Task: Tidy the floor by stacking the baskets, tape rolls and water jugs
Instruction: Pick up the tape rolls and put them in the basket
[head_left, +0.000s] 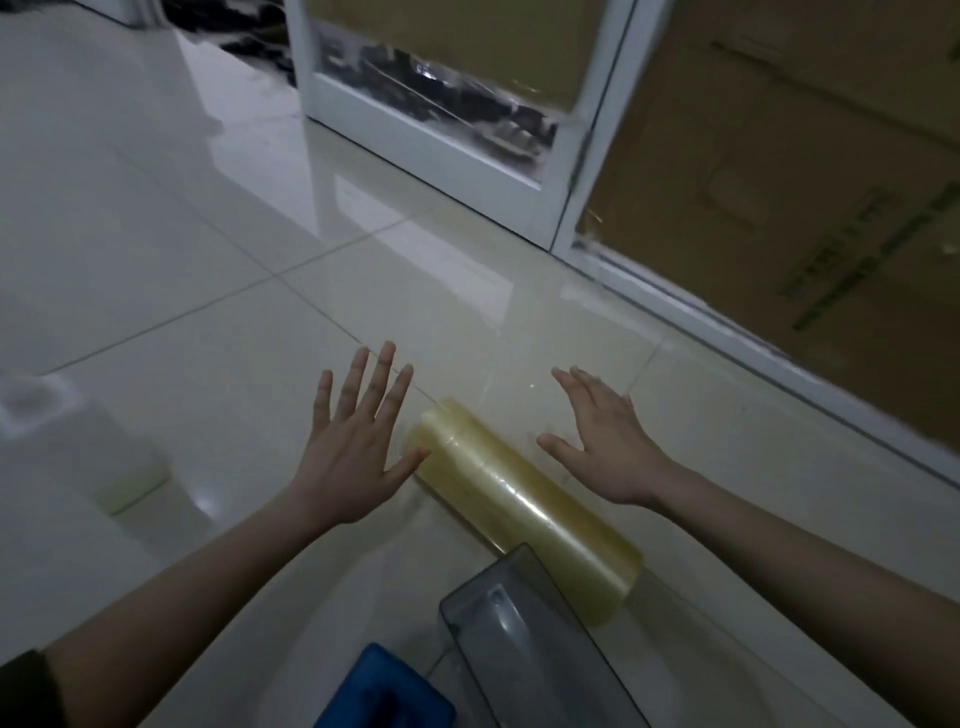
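Note:
A long stack of yellowish clear tape rolls (524, 506) lies on its side on the pale tiled floor. My left hand (358, 436) hovers just left of its far end, fingers spread, thumb close to the roll. My right hand (602, 441) is held open to the right of that end, apart from it. Neither hand holds anything. A grey translucent basket (530, 644) sits at the near end of the roll, and a blue basket (384, 691) lies at the bottom edge. A white water jug (78, 441), blurred, stands at the left.
A white-framed glass door (436, 140) and partition run across the back and right, with brown cardboard boxes (779, 182) behind the glass. Glossy floor tiles (156, 234) stretch to the left and far side.

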